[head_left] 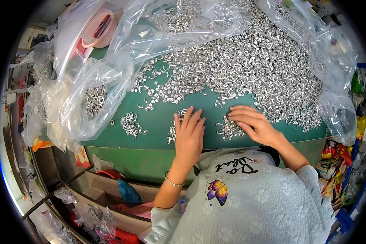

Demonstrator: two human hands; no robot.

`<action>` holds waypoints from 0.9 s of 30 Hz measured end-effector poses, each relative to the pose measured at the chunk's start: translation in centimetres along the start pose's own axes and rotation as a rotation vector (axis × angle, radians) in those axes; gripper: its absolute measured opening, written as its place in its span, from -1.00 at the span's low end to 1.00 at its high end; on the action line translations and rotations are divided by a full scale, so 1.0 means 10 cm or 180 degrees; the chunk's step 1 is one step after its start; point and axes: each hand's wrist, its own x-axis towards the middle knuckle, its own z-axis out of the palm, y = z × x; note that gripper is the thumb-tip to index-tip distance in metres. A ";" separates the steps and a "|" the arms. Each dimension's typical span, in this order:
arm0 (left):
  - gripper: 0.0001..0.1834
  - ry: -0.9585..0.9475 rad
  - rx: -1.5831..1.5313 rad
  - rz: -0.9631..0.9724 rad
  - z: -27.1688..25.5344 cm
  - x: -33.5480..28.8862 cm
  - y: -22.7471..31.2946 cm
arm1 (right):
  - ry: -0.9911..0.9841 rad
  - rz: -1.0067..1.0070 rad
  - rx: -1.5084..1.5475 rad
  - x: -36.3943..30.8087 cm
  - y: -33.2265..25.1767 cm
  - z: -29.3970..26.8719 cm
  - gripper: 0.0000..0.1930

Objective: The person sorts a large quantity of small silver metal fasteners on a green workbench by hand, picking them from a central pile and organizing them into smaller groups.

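Note:
My left hand lies palm down with its fingers stretched over a small pile of silvery curved metal pieces, covering most of it. My right hand rests with its fingers extended and slightly bent on another small pile, its fingertips touching the pieces. A third small pile sits apart to the left. Beyond both hands spreads a large heap of similar shiny hook-like pieces on the green tabletop. What lies under my palms is hidden.
Clear plastic sheeting drapes over the heap's left and far sides, and more plastic hangs at the right. A pink basket holds a red object at the far left. Below the table edge is an open drawer with a blue bag.

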 end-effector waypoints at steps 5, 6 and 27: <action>-0.81 -0.0239 -0.2452 -0.0670 -0.05 -0.28 0.38 | 0.0327 0.0269 0.0598 -0.08 -0.03 0.01 -0.72; -0.82 -0.0889 -0.3145 -0.1163 -0.02 -0.36 0.42 | 0.0317 0.0322 0.0626 -0.06 -0.05 0.05 -0.73; -0.72 -0.1477 -0.4754 -0.2361 0.12 -0.69 0.46 | 0.0187 -0.0103 0.0571 0.47 -0.33 0.40 -0.89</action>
